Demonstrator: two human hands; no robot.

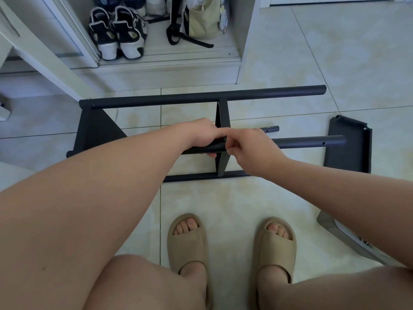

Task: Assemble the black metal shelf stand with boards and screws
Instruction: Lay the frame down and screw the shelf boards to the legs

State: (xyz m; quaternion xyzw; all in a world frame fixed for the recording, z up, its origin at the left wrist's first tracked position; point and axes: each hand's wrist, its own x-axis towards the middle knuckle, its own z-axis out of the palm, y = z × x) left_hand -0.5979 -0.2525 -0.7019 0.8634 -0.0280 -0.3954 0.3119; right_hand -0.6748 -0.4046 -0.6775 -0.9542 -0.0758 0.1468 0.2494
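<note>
The black metal shelf stand [201, 97] lies on its side on the tiled floor, long tubes running left to right. A triangular black board [98, 128] is fixed at its left end and a second board [222, 117] sits edge-on in the middle. My left hand [201, 133] grips the near upper tube [308, 141] just left of the middle board. My right hand [248, 145] pinches at the joint where that board meets the tube; what it pinches is hidden by the fingers. A loose black board [348, 146] lies flat at the right.
An open white cabinet [243, 41] at the back holds sneakers [118, 32] and a beige bag [201, 19]. A white frame leg [44, 61] slants at the left. A clear plastic bag [342, 233] lies at the right. My feet in beige slides [190, 242] stand in front.
</note>
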